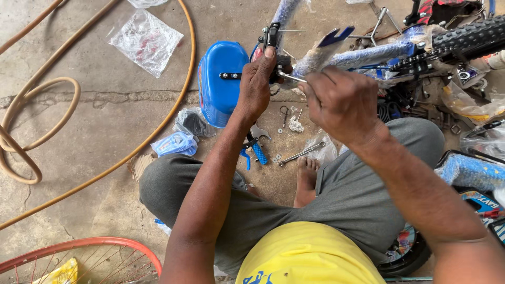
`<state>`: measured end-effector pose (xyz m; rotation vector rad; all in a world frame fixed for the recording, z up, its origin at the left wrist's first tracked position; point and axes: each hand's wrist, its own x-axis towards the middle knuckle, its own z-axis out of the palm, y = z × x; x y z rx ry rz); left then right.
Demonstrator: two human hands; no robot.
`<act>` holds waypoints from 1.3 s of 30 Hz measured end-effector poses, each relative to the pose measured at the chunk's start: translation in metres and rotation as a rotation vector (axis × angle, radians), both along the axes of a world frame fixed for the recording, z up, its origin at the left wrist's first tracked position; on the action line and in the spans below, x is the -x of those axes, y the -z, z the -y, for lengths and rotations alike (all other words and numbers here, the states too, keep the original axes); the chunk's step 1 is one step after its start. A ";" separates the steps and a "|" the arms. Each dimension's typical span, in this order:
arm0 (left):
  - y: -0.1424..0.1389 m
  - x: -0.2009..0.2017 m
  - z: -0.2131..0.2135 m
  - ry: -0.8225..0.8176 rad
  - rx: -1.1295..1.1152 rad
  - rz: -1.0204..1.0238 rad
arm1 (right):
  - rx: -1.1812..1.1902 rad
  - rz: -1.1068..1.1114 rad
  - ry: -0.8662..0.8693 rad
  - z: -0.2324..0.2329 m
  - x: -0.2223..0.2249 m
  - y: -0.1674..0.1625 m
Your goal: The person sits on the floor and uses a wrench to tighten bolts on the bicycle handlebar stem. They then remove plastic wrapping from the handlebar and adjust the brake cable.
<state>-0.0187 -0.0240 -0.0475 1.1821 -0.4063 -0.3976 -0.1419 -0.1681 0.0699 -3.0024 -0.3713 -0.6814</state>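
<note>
Concrete floor (105, 121), grey, cracked and stained, under my crossed legs. Lower left: red wheel rim (79, 247). Mid-frame, on the floor: blue-handled pliers (256, 150), spanner (300, 154), plastic bags. Above centre: my left hand (258, 84) closed around a black bracket (272, 39) beside the blue box (218, 81); my right hand (342, 102) pinches a thin metal tool (291, 78) at it. Upper left: tan hose (31, 105). Upper right: blue bicycle frame (368, 52), knobbly tyre (468, 37).
</note>
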 end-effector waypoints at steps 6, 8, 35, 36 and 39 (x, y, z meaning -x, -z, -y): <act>0.002 0.000 0.004 0.012 -0.001 -0.016 | 0.213 -0.045 -0.068 -0.012 -0.017 -0.033; 0.001 0.000 0.004 0.010 0.003 -0.019 | 0.257 -0.054 -0.064 -0.013 -0.017 -0.032; -0.011 0.002 -0.005 -0.107 0.041 -0.133 | -0.812 -0.132 -0.018 0.013 0.016 0.065; -0.009 0.004 -0.005 -0.187 0.017 -0.165 | -0.834 -0.280 0.054 0.030 0.021 0.050; -0.007 0.002 -0.003 -0.361 0.005 -0.178 | -0.938 -0.618 0.413 0.079 0.029 0.005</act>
